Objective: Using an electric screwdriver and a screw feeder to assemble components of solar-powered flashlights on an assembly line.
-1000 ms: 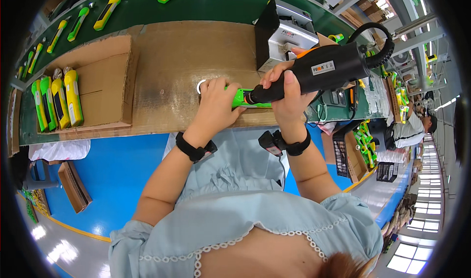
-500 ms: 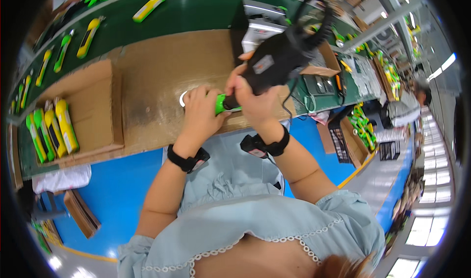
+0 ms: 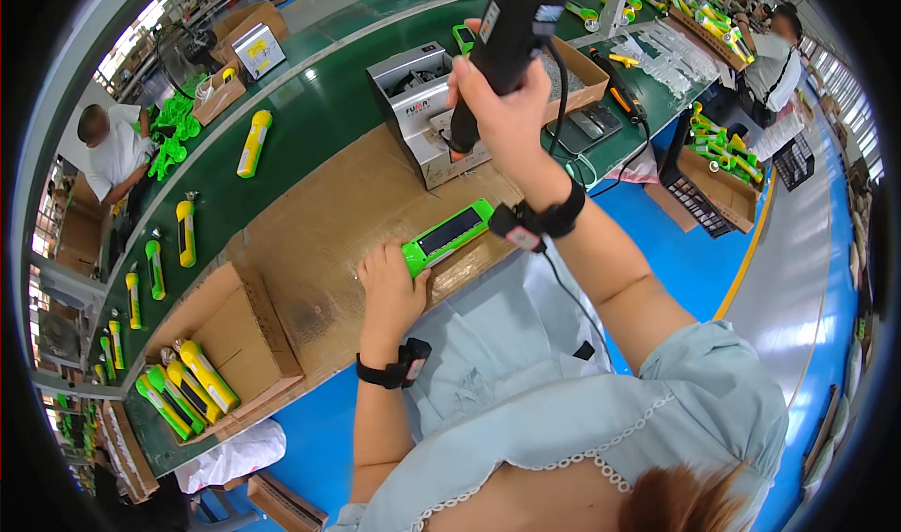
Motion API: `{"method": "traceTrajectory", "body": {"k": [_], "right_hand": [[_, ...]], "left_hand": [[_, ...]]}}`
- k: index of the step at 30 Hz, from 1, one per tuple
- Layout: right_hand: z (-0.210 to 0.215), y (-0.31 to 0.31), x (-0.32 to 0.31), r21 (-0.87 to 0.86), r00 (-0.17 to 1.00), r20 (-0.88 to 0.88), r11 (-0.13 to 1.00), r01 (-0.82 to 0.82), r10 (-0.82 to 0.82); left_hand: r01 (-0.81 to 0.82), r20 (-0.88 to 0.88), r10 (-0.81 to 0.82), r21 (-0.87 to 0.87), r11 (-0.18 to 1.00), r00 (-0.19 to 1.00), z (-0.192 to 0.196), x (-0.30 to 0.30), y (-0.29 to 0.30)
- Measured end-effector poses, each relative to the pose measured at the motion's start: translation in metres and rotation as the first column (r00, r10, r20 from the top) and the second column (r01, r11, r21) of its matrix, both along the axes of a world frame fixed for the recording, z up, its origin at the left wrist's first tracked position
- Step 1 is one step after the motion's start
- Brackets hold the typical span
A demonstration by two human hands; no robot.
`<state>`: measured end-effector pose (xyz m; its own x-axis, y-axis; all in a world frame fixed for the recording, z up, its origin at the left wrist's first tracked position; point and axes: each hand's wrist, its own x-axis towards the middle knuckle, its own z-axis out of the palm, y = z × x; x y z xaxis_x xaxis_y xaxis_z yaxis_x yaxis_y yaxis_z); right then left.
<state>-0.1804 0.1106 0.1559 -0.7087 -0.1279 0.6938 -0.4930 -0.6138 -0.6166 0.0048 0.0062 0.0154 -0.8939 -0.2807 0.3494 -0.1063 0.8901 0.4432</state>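
My right hand [image 3: 511,110] is closed around a black electric screwdriver [image 3: 516,35], held upright. Its lower end is at the front of a silver screw feeder box [image 3: 418,100]; whether the bit touches it I cannot tell. Below lies a green flashlight-like lamp body [image 3: 427,255] with a long dark panel [image 3: 450,232], flat on the cardboard sheet. My left hand [image 3: 389,283] grips the lamp's left end, thumb along the near side and fingers over the far side. That end is partly hidden under the hand.
Cardboard [image 3: 324,218] covers the green bench. At left, an open carton [image 3: 253,330] holds several yellow and green lamps [image 3: 202,377]; more lie along the bench's far side. Right of the feeder are a carton [image 3: 587,77], a dark tray [image 3: 587,129] and a cable. Other people sit farther off.
My right hand has lifted the screwdriver off the lamp and carried it to the screw feeder. The lamp's dark panel now shows, with my left hand still on its end. The view has turned.
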Motion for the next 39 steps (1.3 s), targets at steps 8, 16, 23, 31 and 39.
{"method": "traceTrajectory", "body": {"k": [8, 16, 23, 31, 39], "right_hand": [[-0.025, -0.030, -0.059, 0.108, 0.990, -0.010, 0.984, 0.139, -0.138], [-0.017, -0.032, -0.054, 0.219, 0.997, 0.044, 0.973, -0.075, 0.066], [-0.031, -0.017, 0.011, 0.222, 0.949, 0.134, 0.925, -0.308, 0.284], [-0.038, -0.029, 0.049, 0.204, 0.900, 0.183, 0.881, -0.428, 0.395], [-0.048, -0.038, 0.050, 0.172, 0.879, 0.192, 0.867, -0.468, 0.437]], "left_hand": [[0.040, 0.105, -0.038, -0.011, 0.999, 0.994, 0.007, 0.005, -0.001], [-0.022, 0.129, 0.026, -0.033, 0.999, 0.991, 0.013, 0.006, 0.004], [-0.048, 0.105, 0.060, -0.109, 0.993, 0.993, 0.008, 0.007, 0.005], [-0.057, 0.055, 0.065, -0.139, 0.989, 0.996, 0.000, 0.009, 0.005], [-0.043, 0.039, 0.048, -0.115, 0.992, 0.998, -0.003, 0.009, 0.005]]}}
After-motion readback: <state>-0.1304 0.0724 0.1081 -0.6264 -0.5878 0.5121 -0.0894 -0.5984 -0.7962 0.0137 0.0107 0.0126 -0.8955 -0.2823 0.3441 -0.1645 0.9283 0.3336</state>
